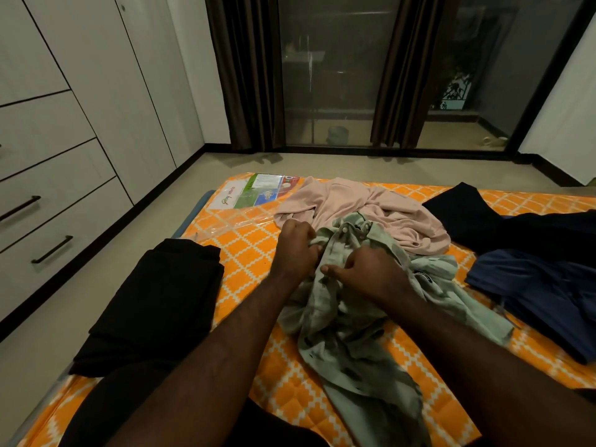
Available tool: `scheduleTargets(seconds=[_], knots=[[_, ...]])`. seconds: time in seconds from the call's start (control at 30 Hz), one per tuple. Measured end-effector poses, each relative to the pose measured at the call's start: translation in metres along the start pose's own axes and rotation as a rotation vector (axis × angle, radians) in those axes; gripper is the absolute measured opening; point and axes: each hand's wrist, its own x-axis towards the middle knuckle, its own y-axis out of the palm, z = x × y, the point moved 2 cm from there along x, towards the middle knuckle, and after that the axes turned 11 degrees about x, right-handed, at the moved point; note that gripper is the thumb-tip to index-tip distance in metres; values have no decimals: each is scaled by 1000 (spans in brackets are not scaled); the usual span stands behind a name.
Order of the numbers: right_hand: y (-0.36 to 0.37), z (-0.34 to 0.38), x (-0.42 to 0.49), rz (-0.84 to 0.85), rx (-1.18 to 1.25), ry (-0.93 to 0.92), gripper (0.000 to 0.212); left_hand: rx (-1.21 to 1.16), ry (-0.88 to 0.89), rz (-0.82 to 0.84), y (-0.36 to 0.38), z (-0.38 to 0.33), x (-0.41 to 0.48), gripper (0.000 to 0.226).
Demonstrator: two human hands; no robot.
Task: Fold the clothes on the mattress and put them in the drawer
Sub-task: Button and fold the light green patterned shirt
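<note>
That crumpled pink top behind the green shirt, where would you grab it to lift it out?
Probably take the pink top by its left end, reaching in from the left over the bare mattress. That end lies free and fairly flat, while its near middle sits under the green shirt, so pulling there would drag both.

Five garments lie on one mattress: a folded black garment at lower left, a green shirt in the centre, a pink top above it, a second black garment at upper right and a navy garment at right. Two hands show: left hand and right hand. At left are three drawers and two plain handles. Up top hang two curtains.
</note>
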Motion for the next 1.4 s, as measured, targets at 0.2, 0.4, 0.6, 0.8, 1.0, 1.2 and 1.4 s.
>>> scheduleTargets(seconds=[0.2, 0.4, 0.6, 0.8, 1.0, 1.2, 1.4], knots=[[11, 4, -9, -58, -1, 54, 60, -140, -196, 28, 5, 3, -4, 43], [12, 6, -10, -105, 80, 62, 50, -67, -73, 39, 10, 3, -4, 20], [25, 15, -20, -200, 224, 155, 73, -34, 151, 34, 9, -6, -6, 15], [26, 25, -22, -186, -63, -49, 48, -19, 233, 2, 5, -9, -10, 9], [28, 11, -16, -114, -11, 46, 48, -21, 209, -25, 4, -9, -10, 13], [25, 6, -8, -108, 164, 152, 24, 2, 200, 22, 6, -9, -11, 7], [25, 4, -5, -99, 219, 190, 28, 29, 217, 81, 9, -11, -13, 10]])
